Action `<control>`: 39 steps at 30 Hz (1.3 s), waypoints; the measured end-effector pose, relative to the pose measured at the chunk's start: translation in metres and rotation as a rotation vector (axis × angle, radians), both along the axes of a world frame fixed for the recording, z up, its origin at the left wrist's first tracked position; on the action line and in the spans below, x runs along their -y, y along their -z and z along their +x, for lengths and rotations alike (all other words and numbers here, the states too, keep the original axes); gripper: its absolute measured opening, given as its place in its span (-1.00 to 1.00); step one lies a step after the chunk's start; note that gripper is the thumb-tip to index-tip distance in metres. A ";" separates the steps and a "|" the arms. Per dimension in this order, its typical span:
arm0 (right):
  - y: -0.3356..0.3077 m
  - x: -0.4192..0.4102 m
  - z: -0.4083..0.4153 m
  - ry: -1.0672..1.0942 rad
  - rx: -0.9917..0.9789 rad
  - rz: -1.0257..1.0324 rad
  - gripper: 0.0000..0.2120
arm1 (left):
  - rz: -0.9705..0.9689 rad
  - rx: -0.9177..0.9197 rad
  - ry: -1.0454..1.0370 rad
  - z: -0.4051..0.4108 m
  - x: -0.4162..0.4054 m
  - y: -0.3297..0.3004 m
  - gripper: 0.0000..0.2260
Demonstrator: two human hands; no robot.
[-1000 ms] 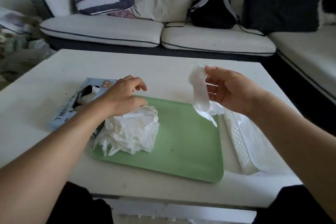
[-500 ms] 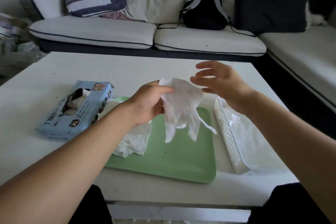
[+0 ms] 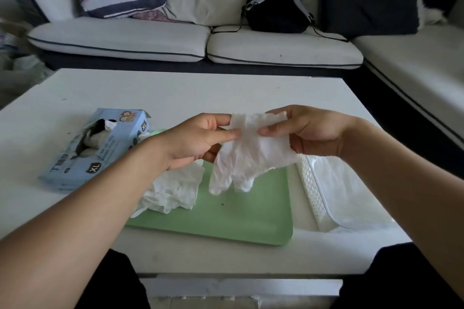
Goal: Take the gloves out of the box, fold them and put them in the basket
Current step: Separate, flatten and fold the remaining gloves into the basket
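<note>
A thin white glove (image 3: 247, 155) hangs spread between both hands above the green tray (image 3: 241, 211), its fingers pointing down. My left hand (image 3: 198, 140) pinches the cuff's left side. At the cuff's right side, my right hand (image 3: 308, 130) pinches it between thumb and fingers. A crumpled pile of white gloves (image 3: 173, 190) lies on the tray's left part, partly hidden by my left forearm. The blue glove box (image 3: 100, 148), marked XL, lies open on the table to the left. The white perforated basket (image 3: 313, 195) stands right of the tray with white gloves inside.
All of this sits on a white low table (image 3: 190, 93). Behind it runs a sofa (image 3: 160, 40) with cushions and a black backpack (image 3: 276, 5). Another sofa section runs along the right.
The left hand took the glove by its cuff. The right hand, open half a second ago, has closed on the cuff's other side, and the glove now hangs stretched between both hands.
</note>
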State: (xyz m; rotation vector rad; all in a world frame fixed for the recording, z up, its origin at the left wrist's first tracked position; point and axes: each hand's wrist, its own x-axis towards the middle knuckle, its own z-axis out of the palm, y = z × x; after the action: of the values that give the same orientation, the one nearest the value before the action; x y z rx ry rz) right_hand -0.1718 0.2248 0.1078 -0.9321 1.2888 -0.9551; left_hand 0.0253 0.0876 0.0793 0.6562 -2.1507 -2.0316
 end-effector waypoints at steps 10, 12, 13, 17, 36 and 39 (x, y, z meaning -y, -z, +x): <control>0.038 0.009 -0.004 0.122 -0.253 0.156 -0.76 | -0.226 0.179 -0.042 -0.014 0.003 0.017 -0.80; 0.043 0.015 -0.006 0.217 -0.375 0.077 -0.83 | -0.313 0.157 -0.111 -0.021 0.008 0.027 -0.79; 0.042 0.019 -0.007 0.284 -0.439 0.001 -0.85 | -0.374 0.083 -0.176 -0.024 0.011 0.030 -0.79; 0.017 0.022 -0.010 0.463 -0.741 -0.515 -0.82 | -0.599 -0.345 -0.369 -0.031 0.018 0.016 -0.89; 0.069 -0.005 0.033 -0.662 -0.980 0.087 -0.82 | -0.939 0.621 0.541 0.005 -0.016 0.066 -0.70; 0.067 0.003 0.023 -0.495 -1.102 0.024 -0.78 | -0.932 0.572 0.459 0.001 -0.017 0.062 -0.75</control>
State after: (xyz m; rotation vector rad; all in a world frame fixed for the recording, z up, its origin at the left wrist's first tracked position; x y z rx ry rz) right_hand -0.1487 0.2214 0.0407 -1.7650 1.7981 0.0395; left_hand 0.0265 0.1047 0.0175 0.6556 -3.3979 -0.7116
